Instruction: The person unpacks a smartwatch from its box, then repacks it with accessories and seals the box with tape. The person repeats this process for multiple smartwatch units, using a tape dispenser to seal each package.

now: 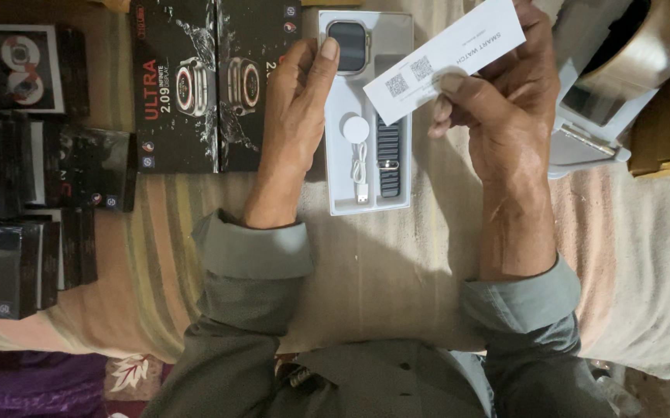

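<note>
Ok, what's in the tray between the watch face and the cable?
In the head view, only the round white charger puck lies between the watch face and the coiled cable in the white tray.

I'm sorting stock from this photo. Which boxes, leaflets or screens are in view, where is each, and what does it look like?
White tray: centre, oblong, holding a dark-screened watch, white charger puck, dark strap; left hand rests on its edge.
White leaflet: right hand holds it, black square codes.
Two black boxes: upper left, watch pictures.
Dark box stacks: far left.
</note>
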